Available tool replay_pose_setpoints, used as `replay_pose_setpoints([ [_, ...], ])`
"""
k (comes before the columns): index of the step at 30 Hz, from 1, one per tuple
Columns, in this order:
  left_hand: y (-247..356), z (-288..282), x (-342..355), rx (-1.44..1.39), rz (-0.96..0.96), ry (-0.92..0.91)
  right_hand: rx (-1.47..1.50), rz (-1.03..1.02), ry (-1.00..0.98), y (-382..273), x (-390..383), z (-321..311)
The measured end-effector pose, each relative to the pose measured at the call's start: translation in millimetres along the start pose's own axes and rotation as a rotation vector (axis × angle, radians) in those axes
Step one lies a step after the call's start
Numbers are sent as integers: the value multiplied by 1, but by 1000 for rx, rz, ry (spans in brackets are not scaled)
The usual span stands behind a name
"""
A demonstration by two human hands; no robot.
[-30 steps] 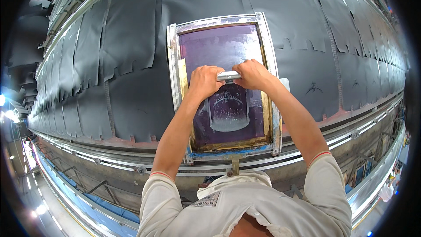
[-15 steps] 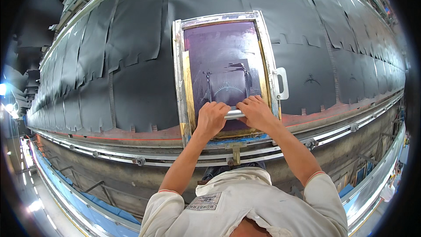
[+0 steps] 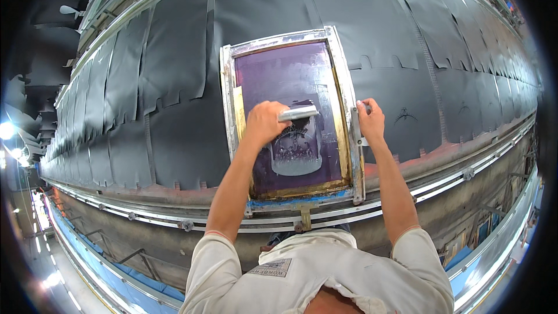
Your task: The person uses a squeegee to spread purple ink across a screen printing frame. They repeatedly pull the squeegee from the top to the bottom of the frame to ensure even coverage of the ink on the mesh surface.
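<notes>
A metal-framed printing screen (image 3: 226, 99) with purple mesh lies on a long table covered in black fabric pieces. My left hand (image 3: 264, 122) grips the metal handle of a squeegee (image 3: 299, 113) resting across the middle of the mesh. Below the squeegee a pale printed design shows through the mesh. My right hand (image 3: 370, 121) holds the handle on the screen frame's right edge (image 3: 356, 139).
Black cut fabric panels (image 3: 174, 81) lie side by side along the whole table, left and right of the screen. A metal rail (image 3: 407, 197) with bolts runs along the near table edge. A blue-edged aisle (image 3: 87, 256) lies lower left.
The squeegee went from mid-screen down to the near end and is back at the middle. My right hand left the squeegee and now grips the frame's right-side handle.
</notes>
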State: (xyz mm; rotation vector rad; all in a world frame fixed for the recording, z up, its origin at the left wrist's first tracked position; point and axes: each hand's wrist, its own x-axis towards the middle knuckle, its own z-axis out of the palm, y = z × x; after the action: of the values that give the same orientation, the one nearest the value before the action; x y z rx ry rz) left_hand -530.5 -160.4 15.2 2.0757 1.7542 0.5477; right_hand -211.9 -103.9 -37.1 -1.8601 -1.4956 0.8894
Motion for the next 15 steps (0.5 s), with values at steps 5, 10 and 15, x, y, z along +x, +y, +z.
replay_pose_setpoints([
  [5,53,53,-131,19,136,300,11,-36,45,-20,1,-21],
  [10,93,58,-176,3,47,296,45,-63,19,-27,7,-29],
  [15,39,7,-191,-26,75,219,172,-83,30,-19,-56,28],
])
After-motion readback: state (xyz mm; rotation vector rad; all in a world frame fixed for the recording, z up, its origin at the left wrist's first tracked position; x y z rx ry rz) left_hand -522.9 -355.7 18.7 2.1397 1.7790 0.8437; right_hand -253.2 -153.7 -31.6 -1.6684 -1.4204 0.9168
